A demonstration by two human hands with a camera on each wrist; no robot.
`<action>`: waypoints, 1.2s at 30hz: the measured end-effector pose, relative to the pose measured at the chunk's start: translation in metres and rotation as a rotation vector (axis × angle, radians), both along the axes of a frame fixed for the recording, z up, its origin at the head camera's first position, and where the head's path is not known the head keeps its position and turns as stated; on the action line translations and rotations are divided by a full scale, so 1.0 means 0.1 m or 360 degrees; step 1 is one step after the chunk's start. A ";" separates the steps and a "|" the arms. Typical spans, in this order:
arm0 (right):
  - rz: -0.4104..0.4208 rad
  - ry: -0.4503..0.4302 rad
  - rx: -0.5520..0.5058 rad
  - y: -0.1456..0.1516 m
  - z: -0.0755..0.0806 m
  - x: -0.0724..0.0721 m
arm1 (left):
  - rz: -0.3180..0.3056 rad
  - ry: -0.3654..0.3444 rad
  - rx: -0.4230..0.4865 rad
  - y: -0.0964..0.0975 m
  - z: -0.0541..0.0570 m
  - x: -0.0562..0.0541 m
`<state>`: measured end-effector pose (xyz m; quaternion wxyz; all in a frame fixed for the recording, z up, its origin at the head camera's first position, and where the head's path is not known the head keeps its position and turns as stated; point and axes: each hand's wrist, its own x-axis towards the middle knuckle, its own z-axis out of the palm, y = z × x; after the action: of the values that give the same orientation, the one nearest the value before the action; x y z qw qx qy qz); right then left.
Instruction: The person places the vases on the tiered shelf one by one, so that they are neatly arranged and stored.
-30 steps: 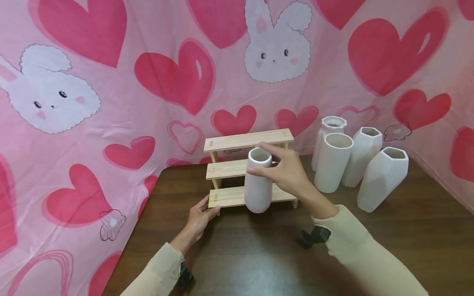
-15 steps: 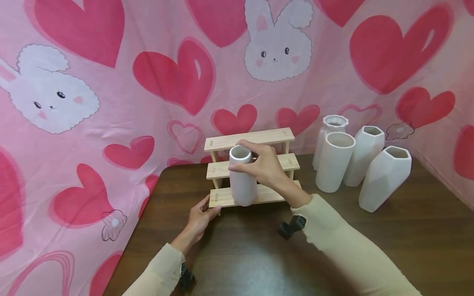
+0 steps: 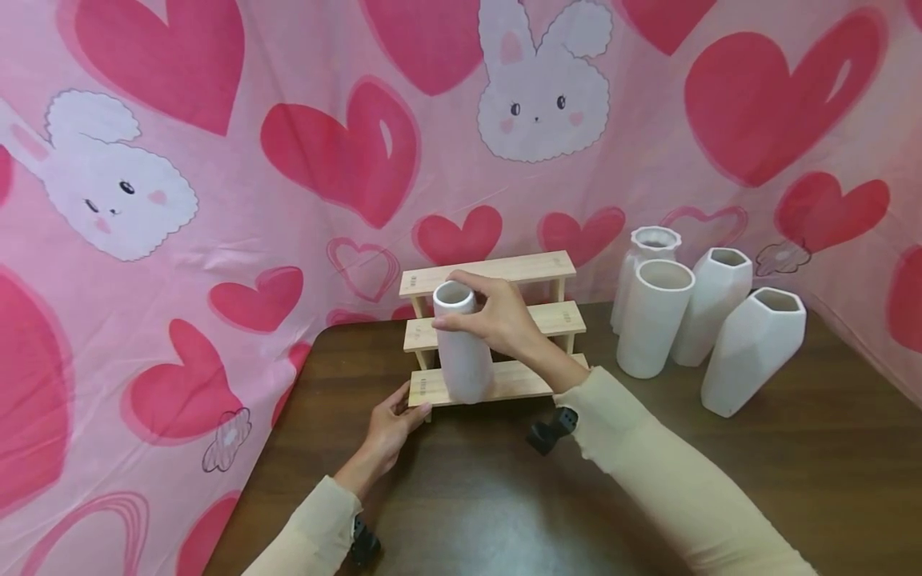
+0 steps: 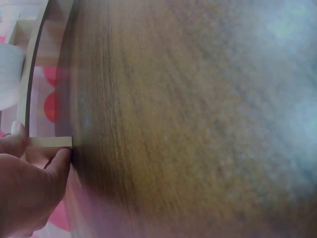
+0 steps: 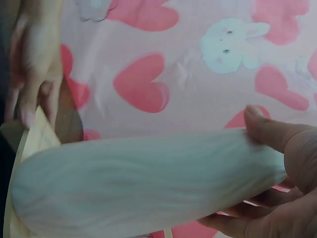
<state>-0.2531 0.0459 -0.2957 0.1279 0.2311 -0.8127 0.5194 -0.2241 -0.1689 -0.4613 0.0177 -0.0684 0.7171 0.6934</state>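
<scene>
In the head view my right hand [image 3: 497, 314] grips a white, rounded vase [image 3: 464, 360] near its rim, thumb on the near side and fingers round the back. The vase's base is at the lowest step of a three-tier wooden stand [image 3: 526, 379], left of its middle. The right wrist view shows the same vase [image 5: 148, 183] lengthwise, its bottom against the step board. My left hand [image 3: 389, 428] holds the left end of that lowest step. In the left wrist view its thumb is on the board's edge and its fingers [image 4: 58, 168] are at the short leg below.
Several white vases stand at the right: a ruffled-rim one [image 3: 654, 238], a plain cylinder [image 3: 651, 328], and two faceted ones, the nearer [image 3: 752, 352] leaning outward in shape. Pink heart-and-rabbit fabric [image 3: 324, 176] hangs behind the dark wooden table [image 3: 461, 496].
My right hand has carried the vase leftward and back, from in front of the stand to over the left part of its lowest step. The left hand stays at the step's end.
</scene>
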 end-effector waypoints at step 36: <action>-0.0105 -0.0021 0.0230 0.50 -0.02 0.20 | -0.0028 0.0028 0.0029 -0.02 -0.03 -0.01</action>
<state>-0.2329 0.0958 -0.2976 0.1226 0.2093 -0.8560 0.4565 -0.2254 -0.1705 -0.4647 0.0181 -0.0558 0.7115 0.7002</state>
